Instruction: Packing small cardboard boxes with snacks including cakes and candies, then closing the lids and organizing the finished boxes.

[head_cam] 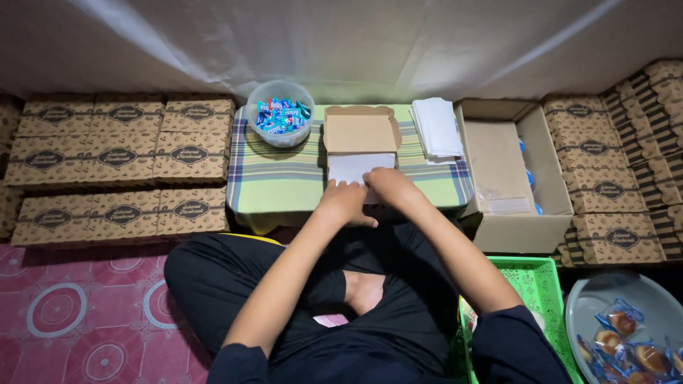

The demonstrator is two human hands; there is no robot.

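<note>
Boxes [117, 156], brown w/ dark oval labels, lie shut in rows on far left, flat on floor, next to a low table [284, 181] w/ checked cloth. Bowl [281, 114], clear plastic, sits on table's back left corner, full of small blue-wrapped sweets. Just right of it, mid-table, an open box [359, 131] w/ lid tipped back; white paper [352, 167] lines its tray. Left hand [343, 203] rests at tray's front edge, fingers curled loosely, tips on the paper; holds nothing I can make out. Right hand [388, 186] is just beside it, touching it, fingers bent down onto the paper's front right part; can't tell if it pinches the sheet. Both forearms reach fwd over crossed legs in dark clothes. Paper stack [437, 126], white, lies on table's back right. Carton [509, 174], big and open, stands right of table, w/ blue-capped items along its right wall. More brown boxes [612, 163] pile up far right. Green basket [533, 291] sits by right knee; grey basin [619, 320] w/ wrapped buns at bottom right.
</note>
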